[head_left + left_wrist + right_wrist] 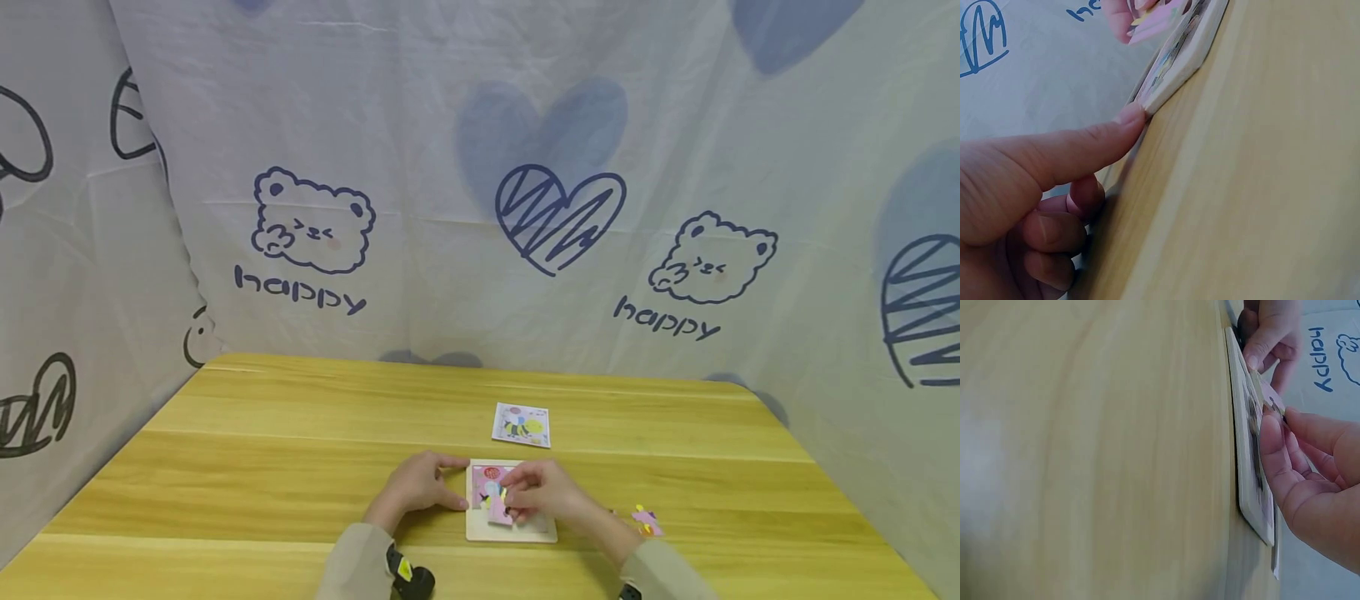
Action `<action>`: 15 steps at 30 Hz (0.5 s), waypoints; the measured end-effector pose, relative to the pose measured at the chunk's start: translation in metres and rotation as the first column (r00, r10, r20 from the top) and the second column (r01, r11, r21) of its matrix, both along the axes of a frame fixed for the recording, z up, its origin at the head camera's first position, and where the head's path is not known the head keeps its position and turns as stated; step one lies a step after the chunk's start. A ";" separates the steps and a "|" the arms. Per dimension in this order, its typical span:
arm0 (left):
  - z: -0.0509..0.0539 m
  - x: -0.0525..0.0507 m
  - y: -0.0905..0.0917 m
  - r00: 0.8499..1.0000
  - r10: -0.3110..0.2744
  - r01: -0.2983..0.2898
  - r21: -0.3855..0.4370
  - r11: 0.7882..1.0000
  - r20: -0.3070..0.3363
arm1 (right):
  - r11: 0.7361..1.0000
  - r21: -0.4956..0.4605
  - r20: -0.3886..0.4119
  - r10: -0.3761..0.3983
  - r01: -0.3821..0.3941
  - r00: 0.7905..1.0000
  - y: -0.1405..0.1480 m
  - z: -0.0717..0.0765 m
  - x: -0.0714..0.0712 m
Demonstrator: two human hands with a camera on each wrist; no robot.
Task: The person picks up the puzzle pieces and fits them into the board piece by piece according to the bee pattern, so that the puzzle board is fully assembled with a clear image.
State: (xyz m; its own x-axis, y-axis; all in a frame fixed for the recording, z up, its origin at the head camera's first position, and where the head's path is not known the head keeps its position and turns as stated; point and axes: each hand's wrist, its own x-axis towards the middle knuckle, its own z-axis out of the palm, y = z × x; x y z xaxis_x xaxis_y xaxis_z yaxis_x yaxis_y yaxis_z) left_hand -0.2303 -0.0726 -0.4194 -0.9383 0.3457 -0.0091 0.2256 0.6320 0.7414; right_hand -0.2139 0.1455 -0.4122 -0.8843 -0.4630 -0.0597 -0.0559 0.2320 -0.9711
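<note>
A square wooden puzzle tray (480, 532) lies on the table, part of its picture visible inside a pale rim. My left hand (420, 483) is at the tray's left side. Its straight thumb (1104, 140) touches the tray's edge, while some other fingers look bent in the left wrist view. Over the tray, my right hand (547, 490) pinches a pink jigsaw piece (500, 512) between thumb and fingertips. That piece is tilted and raised above the tray in the right wrist view. The right fingers hide part of the tray's picture.
Behind the tray lies a square card with a bee picture (522, 426). A loose jigsaw piece (647, 521) sits on the wooden table (300, 467) right of the right forearm. A patterned cloth (435, 275) hangs at the table's back and sides.
</note>
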 end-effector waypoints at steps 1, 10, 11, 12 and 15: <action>0.000 0.000 0.000 1.000 -0.002 0.002 0.001 1.000 -0.004 | 1.000 0.001 -0.002 0.005 -0.005 1.000 -0.002 0.000 0.000; -0.001 -0.001 -0.001 1.000 -0.016 0.016 0.008 1.000 -0.024 | 1.000 0.000 -0.004 0.029 -0.029 1.000 -0.014 0.005 0.000; -0.001 -0.001 -0.001 1.000 -0.016 0.016 0.008 1.000 -0.025 | 1.000 0.003 -0.004 0.031 -0.031 1.000 -0.015 0.005 0.000; 0.000 -0.001 -0.001 1.000 -0.015 0.015 0.008 1.000 -0.025 | 0.999 0.006 -0.004 0.032 -0.032 0.999 -0.016 0.005 0.000; 0.000 -0.001 -0.001 1.000 -0.017 0.017 0.007 1.000 -0.025 | 0.999 0.012 -0.011 0.040 -0.040 0.999 -0.017 0.005 -0.001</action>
State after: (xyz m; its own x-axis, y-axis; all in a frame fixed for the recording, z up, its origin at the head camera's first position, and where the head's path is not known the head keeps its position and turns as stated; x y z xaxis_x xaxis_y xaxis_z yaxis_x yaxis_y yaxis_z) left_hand -0.2308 -0.0736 -0.4192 -0.9321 0.3619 0.0172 0.2552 0.6223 0.7400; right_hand -0.2146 0.1285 -0.4077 -0.8655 -0.4977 -0.0561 -0.0759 0.2412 -0.9675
